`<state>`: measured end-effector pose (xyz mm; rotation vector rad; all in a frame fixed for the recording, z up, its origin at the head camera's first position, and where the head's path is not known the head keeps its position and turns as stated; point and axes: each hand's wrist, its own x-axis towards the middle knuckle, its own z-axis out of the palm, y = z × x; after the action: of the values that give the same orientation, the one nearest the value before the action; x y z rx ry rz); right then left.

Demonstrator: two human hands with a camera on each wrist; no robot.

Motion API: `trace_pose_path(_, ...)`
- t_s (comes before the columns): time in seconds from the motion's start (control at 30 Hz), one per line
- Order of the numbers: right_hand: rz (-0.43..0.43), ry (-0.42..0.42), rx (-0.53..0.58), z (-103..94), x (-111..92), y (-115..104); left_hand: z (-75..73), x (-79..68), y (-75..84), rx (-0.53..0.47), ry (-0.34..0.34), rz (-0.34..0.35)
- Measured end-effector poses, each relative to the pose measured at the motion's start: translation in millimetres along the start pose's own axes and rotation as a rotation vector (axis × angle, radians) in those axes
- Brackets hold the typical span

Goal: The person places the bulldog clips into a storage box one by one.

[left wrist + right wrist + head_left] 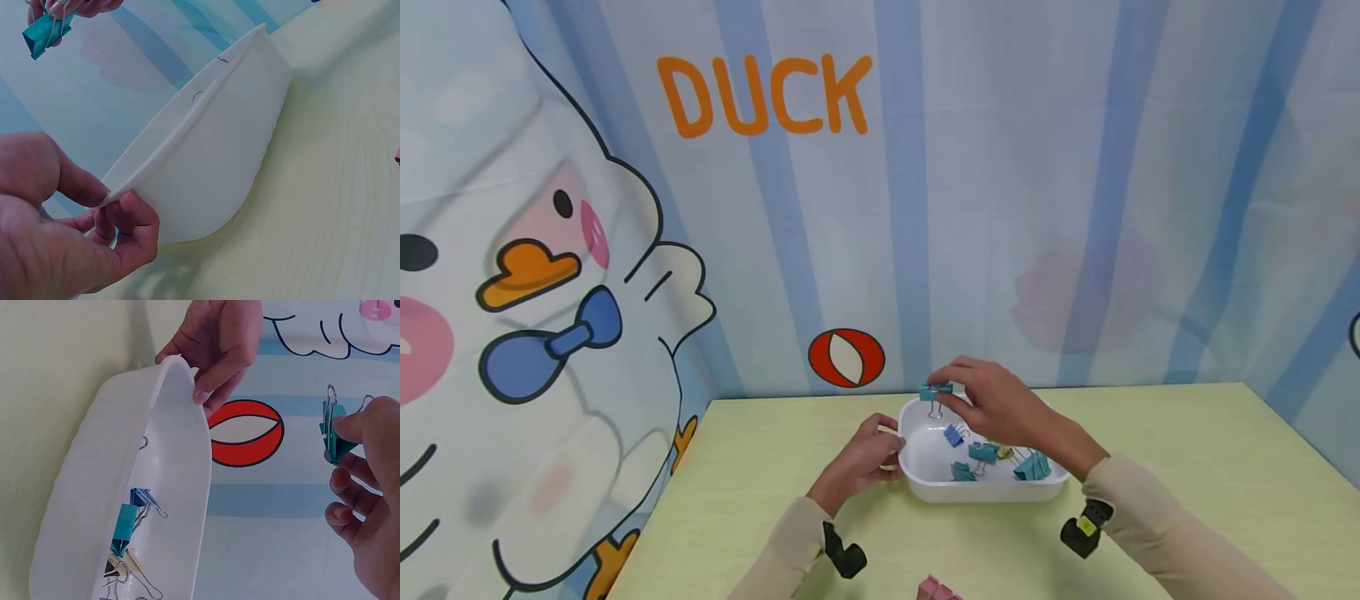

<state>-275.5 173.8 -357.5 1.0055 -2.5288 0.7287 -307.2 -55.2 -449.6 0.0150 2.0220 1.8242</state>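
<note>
Pale-blue striped curtain (985, 208) printed with "DUCK" backs a light wooden table (1165, 508), where, in the head view, a white plastic basin (977, 493) sits at the far side. Above its far left part, the right hand (1000, 407) pinches a teal binder clip (927, 393); the left hand (867, 454) grips the basin's left end. Inside lie a small blue binder clip (953, 435), a yellow one and more teal ones; something pink (936, 588) shows at the near edge. From the left wrist, thumb and fingers clamp the basin's thin rim, the sensible hold on what looks like light, smooth, slightly flexible plastic. From the right wrist, the thumb presses the held clip's body against the fingers, its wire handles sticking out. It should be light, stiff and hardly fragile, though its smooth faces may slip; the broad body probably offers surer purchase than the wires, which likely swing.
</note>
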Motion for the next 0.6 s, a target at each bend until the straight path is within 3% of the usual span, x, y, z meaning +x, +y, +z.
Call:
trace_pose_path(0.3, 0.071, 0.074, 0.002, 0.5, -2.6, 0.0, -0.4, 1.4, -0.2, -0.01, -0.007, 0.0)
trace_pose_path(0.6, 0.003, 0.021, 0.028, 3.1, -16.2, -9.4, -0.9, 2.0, -2.0, -0.001, -0.003, -0.007)
